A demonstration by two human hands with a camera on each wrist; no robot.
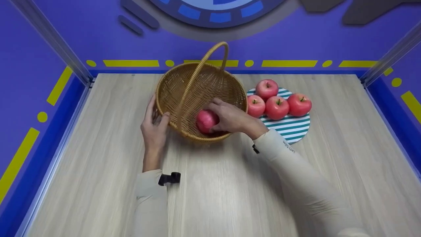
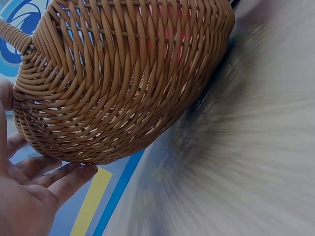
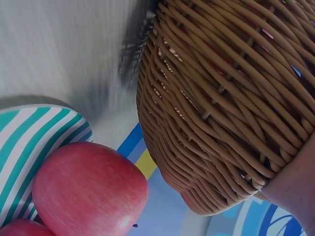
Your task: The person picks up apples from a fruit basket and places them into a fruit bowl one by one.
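In the head view a brown wicker basket (image 1: 230, 84) with an arched handle stands near the middle of the table. My left hand (image 1: 154, 126) holds its left side, the thumb at the rim and the fingers along the outer wall. The left wrist view shows these fingers (image 2: 74, 182) against the weave. Reaching over the right rim, my right hand (image 1: 228, 117) grips a red apple (image 1: 205, 121) inside the basket, low and toward the front. The right wrist view shows only the basket's outer wall (image 3: 211, 108) and part of the wrist; the hand itself is hidden there.
Right of the basket lies a round green-and-white striped mat (image 1: 292, 130). Several red apples sit on it, one at the right (image 1: 299, 104) and one close to the basket (image 1: 255, 106). Blue-purple panels (image 1: 279, 42) border the wooden table (image 1: 210, 191) at the back and sides.
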